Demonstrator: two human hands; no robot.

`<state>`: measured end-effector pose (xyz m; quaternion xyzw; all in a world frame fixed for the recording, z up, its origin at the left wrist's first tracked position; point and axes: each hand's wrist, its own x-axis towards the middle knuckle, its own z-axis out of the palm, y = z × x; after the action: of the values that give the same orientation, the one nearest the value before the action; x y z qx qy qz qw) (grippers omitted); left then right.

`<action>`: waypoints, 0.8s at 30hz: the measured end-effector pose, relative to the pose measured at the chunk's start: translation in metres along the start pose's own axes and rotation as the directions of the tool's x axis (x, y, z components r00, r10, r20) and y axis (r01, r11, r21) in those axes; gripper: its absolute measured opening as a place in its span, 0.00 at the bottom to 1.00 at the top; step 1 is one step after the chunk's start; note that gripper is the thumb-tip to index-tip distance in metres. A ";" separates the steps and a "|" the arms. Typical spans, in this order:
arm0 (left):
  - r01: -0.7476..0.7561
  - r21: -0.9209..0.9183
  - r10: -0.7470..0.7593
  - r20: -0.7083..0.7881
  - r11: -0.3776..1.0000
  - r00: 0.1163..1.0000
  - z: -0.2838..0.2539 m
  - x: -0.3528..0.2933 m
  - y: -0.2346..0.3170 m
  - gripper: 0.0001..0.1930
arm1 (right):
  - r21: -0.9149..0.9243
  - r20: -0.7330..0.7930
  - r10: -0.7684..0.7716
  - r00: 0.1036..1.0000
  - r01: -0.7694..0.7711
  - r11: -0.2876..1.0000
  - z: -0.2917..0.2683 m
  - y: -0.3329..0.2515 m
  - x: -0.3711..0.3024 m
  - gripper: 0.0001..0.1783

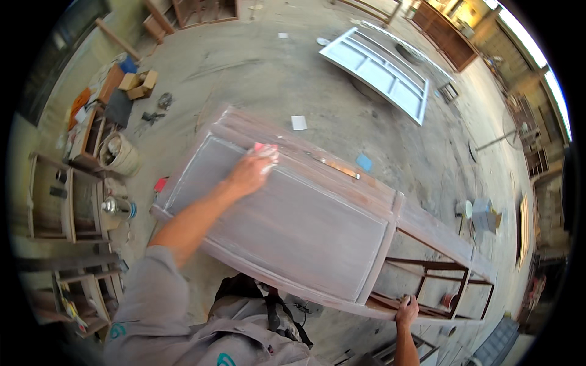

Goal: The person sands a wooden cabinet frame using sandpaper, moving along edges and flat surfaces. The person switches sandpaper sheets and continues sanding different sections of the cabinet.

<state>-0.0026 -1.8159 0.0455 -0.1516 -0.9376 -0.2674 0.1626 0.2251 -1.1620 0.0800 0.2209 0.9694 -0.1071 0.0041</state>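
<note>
In front of me lies a wooden cabinet (293, 226), its broad panel covered in a greyish, dusty coat with pale lines along the raised border. My left hand (251, 172) is closed on a piece of red sandpaper (264, 147), pressing it to the border near the panel's far-left part. White dust coats those fingers. My right hand (407, 310) grips the near rail of the cabinet's open frame, right of the panel. A long flat tool (339, 166), orange-brown and metallic, rests on the far side rail.
A pale blue panelled frame (378, 73) stands at the far right. To my left are a bucket (118, 152), a cardboard box (139, 84), a clear bottle (119, 208) and wooden carcasses (67, 198). A white pot (464, 209) sits on the floor at right, near a box (486, 216).
</note>
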 end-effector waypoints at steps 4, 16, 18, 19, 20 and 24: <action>0.282 0.005 -0.281 0.100 0.959 0.954 -0.050 -0.011 -0.054 0.17 | 0.007 -0.052 0.033 0.998 -0.032 0.999 0.004 -0.001 0.000 0.16; 0.024 -0.096 -0.009 0.149 0.995 0.989 0.024 0.016 0.046 0.18 | 0.028 -0.043 0.067 0.997 -0.065 0.997 0.002 0.004 -0.004 0.14; -0.113 -0.046 0.117 0.113 0.993 0.987 0.047 0.020 0.074 0.16 | 0.033 -0.045 0.073 0.996 -0.072 0.997 0.003 0.001 -0.004 0.13; -0.182 -0.020 0.183 0.098 0.983 0.978 0.062 0.024 0.093 0.16 | 0.046 -0.038 0.077 0.996 -0.076 0.996 0.003 0.000 -0.005 0.13; -0.273 -0.078 0.279 0.079 0.959 0.957 0.086 0.035 0.136 0.14 | 0.052 -0.030 0.063 0.998 -0.062 0.997 0.001 -0.003 -0.002 0.13; -0.311 -0.177 0.344 0.201 0.934 0.917 0.157 0.070 0.233 0.15 | 0.051 -0.013 0.062 0.998 -0.061 0.997 -0.003 -0.008 0.000 0.14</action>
<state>-0.0145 -1.5265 0.0516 -0.3478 -0.8898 -0.2830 0.0848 0.2216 -1.1678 0.0845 0.2513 0.9591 -0.1299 -0.0054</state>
